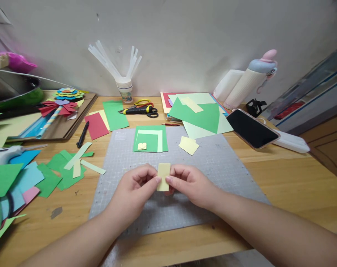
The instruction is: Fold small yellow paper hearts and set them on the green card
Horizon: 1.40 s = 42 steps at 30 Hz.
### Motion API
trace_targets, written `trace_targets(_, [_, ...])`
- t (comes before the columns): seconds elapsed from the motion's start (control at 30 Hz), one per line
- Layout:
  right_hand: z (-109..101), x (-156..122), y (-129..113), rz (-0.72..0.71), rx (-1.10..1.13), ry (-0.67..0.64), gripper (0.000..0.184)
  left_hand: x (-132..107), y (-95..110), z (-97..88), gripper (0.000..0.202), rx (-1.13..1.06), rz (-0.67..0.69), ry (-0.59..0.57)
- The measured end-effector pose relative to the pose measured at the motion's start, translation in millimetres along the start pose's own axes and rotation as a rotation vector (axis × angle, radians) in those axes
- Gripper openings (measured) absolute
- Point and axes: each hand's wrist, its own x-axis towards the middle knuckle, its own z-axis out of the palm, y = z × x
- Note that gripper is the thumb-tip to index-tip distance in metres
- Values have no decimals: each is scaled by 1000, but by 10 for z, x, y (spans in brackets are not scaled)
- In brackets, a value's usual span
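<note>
We bring both forearms in from the lower corners so that our left hand [137, 185] and right hand [191, 182] meet over the grey cutting mat [213, 163], knuckles turned outward and thumbs toward each other. Our fingers [154, 181] are pinched narrow on both sides, holding a small yellow paper rectangle [163, 174] between the hands, its long side running away from us; both thumbs press on its face. Just beyond, on the mat, we see a green paper stack [164, 139] bearing a small folded yellow heart [142, 146], and to its right some loose yellow pieces [191, 146]. Farther back on the wooden counter [285, 178] stand a cup [125, 91] of white straws [106, 61] and, near it, a black-and-yellow cutter [136, 110]. Green scraps [48, 181] crowd the left side by a black pen [83, 134]; at the right lie a phone [252, 128] and a leaning bottle [247, 83].
</note>
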Motion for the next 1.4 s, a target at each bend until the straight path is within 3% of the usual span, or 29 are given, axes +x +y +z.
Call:
trace_targets(0.23, [15, 8, 21, 13, 78, 4, 36, 15, -29, -10, 19, 25, 27, 61])
trace_targets(0.57, [-11, -34, -9, -19, -280, -84, 32, 16, -32, -18, 19, 14, -1, 63])
trace_targets(0.8, [1, -25, -17, -23, -91, -129, 22, 24, -20, -3, 20, -65, -51, 55])
trace_targets(1.1, [-23, 8, 53, -32, -39, -99, 40, 42, 2, -7, 20, -191, -76, -54])
trace_targets(1.23, [-22, 5, 45, -66, 16, -10, 37, 46, -13, 8, 23, -151, -113, -47])
trace_targets(1.4, [-27, 9, 13, -31, 40, -46, 38, 40, -23, 26, 22, -195, -123, -108])
